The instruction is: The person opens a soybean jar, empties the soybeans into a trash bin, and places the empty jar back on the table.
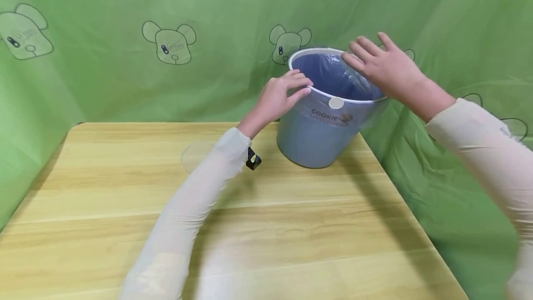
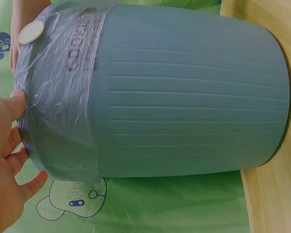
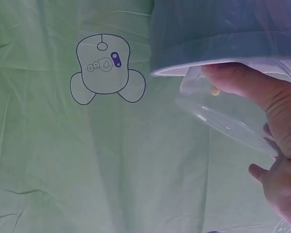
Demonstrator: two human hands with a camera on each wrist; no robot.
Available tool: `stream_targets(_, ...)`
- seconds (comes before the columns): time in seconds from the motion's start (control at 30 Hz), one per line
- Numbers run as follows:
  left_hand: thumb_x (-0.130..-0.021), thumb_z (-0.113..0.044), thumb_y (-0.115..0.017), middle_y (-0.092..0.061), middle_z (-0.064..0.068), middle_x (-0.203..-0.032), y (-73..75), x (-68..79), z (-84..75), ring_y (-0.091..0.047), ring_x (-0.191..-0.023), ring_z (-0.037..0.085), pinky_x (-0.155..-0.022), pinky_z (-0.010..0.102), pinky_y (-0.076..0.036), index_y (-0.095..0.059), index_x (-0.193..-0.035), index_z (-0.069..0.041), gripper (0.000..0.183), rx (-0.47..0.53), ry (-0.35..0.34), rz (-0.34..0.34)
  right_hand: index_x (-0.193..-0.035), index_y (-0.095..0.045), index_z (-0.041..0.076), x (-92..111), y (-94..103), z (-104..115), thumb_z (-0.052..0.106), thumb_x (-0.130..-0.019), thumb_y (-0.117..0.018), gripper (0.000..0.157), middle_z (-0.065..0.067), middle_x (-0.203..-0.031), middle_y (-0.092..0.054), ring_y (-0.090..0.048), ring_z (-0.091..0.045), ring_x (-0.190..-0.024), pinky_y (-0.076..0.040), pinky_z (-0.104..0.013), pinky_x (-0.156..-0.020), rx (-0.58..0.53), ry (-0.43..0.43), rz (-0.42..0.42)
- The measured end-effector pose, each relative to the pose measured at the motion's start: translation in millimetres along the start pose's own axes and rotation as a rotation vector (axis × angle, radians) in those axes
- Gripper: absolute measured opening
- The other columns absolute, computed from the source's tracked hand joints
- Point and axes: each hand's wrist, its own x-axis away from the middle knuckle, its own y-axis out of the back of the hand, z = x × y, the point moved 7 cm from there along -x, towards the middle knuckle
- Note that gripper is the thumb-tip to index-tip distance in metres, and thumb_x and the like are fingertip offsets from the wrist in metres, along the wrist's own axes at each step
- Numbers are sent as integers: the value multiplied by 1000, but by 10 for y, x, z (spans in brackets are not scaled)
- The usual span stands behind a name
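Observation:
A blue-grey trash can (image 1: 310, 140) with "COOKIE" lettering and a pale rim stands at the table's far right. A clear trash bag (image 2: 63, 97) lines it, its edge folded down outside the near and left wall. My left hand (image 1: 279, 98) grips the rim at the near left, thumb outside and fingertips over the edge. Raised over the far right rim is my right hand (image 1: 387, 66), fingers mostly straight and spread. In the right wrist view, the bag's loose edge stretches from the rim to that hand, and the thumb touches near the rim.
The wooden table (image 1: 125, 198) ends close to the can on the right. Green cloth (image 1: 233, 8) printed with bear heads hangs behind and on both sides. A small black device (image 1: 253, 159) is at my left wrist. A faint round outline (image 1: 195, 156) shows on the table.

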Motion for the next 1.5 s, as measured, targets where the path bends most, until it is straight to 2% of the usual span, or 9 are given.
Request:
stream_targets(0.17,-100,-30,-66,-65,2,-140,-1,-16,-7,-47,-146,22,-127,29,-29,-73,-126,-16,30,5,-17,-15,-159,-20,1,6,13,-16,-19,-61,-80,117,-31,-160,-26,-22,-49,-150,-15,-71,-123,-6,-24,-21)
stream_targets(0.57,-100,-30,-65,-66,3,-139,-1,-44,-33,-49,-145,23,-126,27,-29,-73,-125,-16,29,-8,-34,-27,-159,-19,0,32,20,-116,-22,-63,-75,114,-33,-160,-23,-19,-51,-149,-12,-72,-122,-130,-99,28)
stream_targets(0.77,-101,-30,-65,-65,3,-140,-3,-52,-17,-48,-145,23,-126,29,-29,-72,-127,-17,30,-12,-21,-16,-159,-17,1,47,50,-217,-11,-52,-90,130,-33,-158,-27,-21,-51,-149,-12,-72,-123,-139,-145,-49)
stream_targets(0.8,-101,-30,-65,-65,3,-140,-3,-54,-15,-48,-146,23,-127,30,-29,-72,-127,-17,30,-10,-23,-17,-159,-18,1,51,45,-221,-11,-53,-90,129,-33,-158,-27,-22,-50,-149,-13,-72,-123,-140,-143,-58)
stream_targets(0.9,-101,-30,-65,-65,4,-140,-1,-58,-15,-47,-146,23,-127,31,-30,-72,-127,-16,30,-7,-30,-18,-159,-19,0,59,-8,-205,-14,-59,-85,121,-33,-158,-26,-21,-51,-149,-12,-72,-123,-146,-112,-37)
stream_targets(1.0,-101,-30,-65,-65,3,-140,0,-53,-10,-48,-146,23,-127,31,-30,-72,-126,-17,30,-9,-27,-17,-160,-16,2,57,-11,-234,-10,-61,-87,123,-33,-160,-23,-17,-51,-151,-6,-71,-124,-165,-116,-5)
stream_targets(1.13,-101,-30,-65,-66,3,-139,19,-53,6,-49,-145,23,-126,28,-29,-73,-125,-16,29,-8,-23,-31,-162,-9,3,28,71,-336,3,-54,-96,138,-33,-162,-19,-11,-51,-153,-1,-69,-125,-178,-166,4)
stream_targets(1.33,-101,-30,-65,-66,3,-139,49,-62,21,-49,-145,23,-126,31,-31,-73,-126,-16,30,-9,-23,-33,-161,-15,1,23,5,-277,-1,-53,-94,133,-34,-160,-23,-17,-52,-150,-5,-71,-124,-166,-118,1)
stream_targets(1.5,-100,-31,-65,-65,2,-141,47,-61,38,-47,-146,22,-127,29,-29,-72,-127,-17,31,-11,-5,-22,-162,-8,4,6,71,-390,4,-55,-96,138,-32,-163,-18,-12,-51,-153,-2,-70,-125,-176,-188,2)
